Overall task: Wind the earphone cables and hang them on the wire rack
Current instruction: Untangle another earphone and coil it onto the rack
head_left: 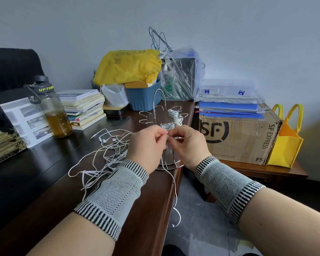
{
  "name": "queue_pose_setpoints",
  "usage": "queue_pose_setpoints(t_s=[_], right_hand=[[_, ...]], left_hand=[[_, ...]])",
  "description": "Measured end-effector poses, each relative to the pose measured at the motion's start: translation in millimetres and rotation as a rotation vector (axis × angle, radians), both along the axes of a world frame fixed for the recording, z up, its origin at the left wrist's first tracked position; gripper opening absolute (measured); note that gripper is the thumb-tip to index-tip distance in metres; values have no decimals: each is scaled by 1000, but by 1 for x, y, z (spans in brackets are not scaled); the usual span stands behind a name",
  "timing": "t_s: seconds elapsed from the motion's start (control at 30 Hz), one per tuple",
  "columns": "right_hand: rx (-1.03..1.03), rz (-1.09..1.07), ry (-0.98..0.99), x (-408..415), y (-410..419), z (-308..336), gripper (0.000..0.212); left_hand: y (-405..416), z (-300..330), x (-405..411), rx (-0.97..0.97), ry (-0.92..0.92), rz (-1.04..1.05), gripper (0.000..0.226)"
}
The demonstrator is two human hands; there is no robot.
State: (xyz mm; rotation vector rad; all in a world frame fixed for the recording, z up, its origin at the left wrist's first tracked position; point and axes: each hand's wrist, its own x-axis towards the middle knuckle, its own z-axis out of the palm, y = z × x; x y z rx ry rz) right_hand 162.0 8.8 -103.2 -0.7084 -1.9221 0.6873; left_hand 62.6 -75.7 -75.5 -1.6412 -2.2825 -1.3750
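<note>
Thin white earphone cable [174, 191] sits at frame centre, pinched between both hands just in front of the chrome wire rack with hooked arms [156, 109]. Left hand [146, 145] has fingers curled, thumb and forefinger nipping the cable. Right hand [187, 143] is the same, fingertips meeting the left's. Both are grasping the cable. From the pinch the cable drops past the desk edge and dangles below centre, its end curling free over the floor.

Rack stands on the dark brown wooden desk [44, 172], near its right edge, partly hidden by the hands. Two wound white cable bundles [175, 115] already hang on the rack's right-side hooks; left-side hooks are bare.

Left of centre: loose tangle of white earphones [103, 154] spread on the desk, earbuds visible at its upper part.

Both wrists wear grey knit wristbands with black-striped edges [113, 196].

Further out: clear bottle with black lid and amber liquid [52, 111] at mid left, stack of books [85, 108] beside it. Blue plastic tub [144, 98] behind the rack, yellow plastic bag [127, 66] above it, clear plastic bag [181, 74] just right of that. Right side: brown cardboard box marked SF EXPRESS [238, 139] on a lower table, blue folders [229, 108] on top, yellow tote bag [286, 143] touching the box's right end.
</note>
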Motion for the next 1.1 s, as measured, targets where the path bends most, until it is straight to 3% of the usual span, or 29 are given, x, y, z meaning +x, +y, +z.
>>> queue_pose_setpoints(t_s=[0.1,0.23,0.43,0.57,0.7,0.9,1.1], right_hand=[[-121,11,58,1,2,0,13],[-356,16,234,0,3,0,18],[-644,122,463,-4,-4,6,17],[-751,130,551,-8,-6,10,19],[-785,76,518,-14,-1,13,19],[-787,6,389,-21,12,17,23],[-789,-25,353,-24,16,18,25]], left_hand=[[-4,4,-6,-48,-69,-29,9],[-9,3,-20,-136,-26,-37,13],[-4,14,-11,77,-184,-46,13],[15,26,-2,109,-197,114,28],[24,29,-7,-8,-41,264,43],[22,27,-13,-180,91,272,48],[15,26,-10,-204,161,247,46]])
